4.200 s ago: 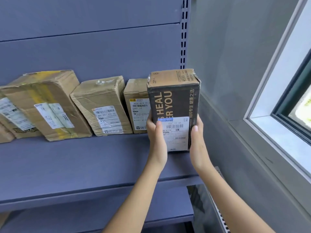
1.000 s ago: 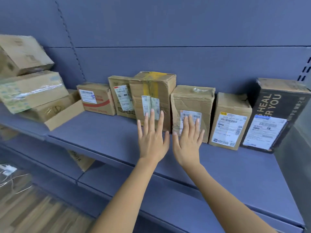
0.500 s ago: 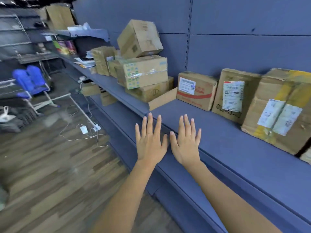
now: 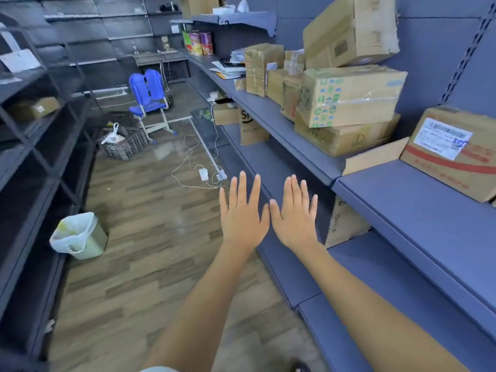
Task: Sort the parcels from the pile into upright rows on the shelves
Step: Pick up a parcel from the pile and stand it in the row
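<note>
Blue shelf [image 4: 418, 200] aisle; view swung left to box pile [image 4: 349, 103], left hand [image 4: 243, 213] and right hand [image 4: 295, 218] empty, spread flat, ready for next parcel.

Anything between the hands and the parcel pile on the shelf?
Nothing visible. Left hand and right hand, both open and empty, hover above the floor short of the shelf; open air runs up to the parcel pile.

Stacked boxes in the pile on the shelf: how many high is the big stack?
3. Bottom box lies flat on the shelf, green-printed box on it, tilted top box above. Smaller parcels behind may hide more.
</note>
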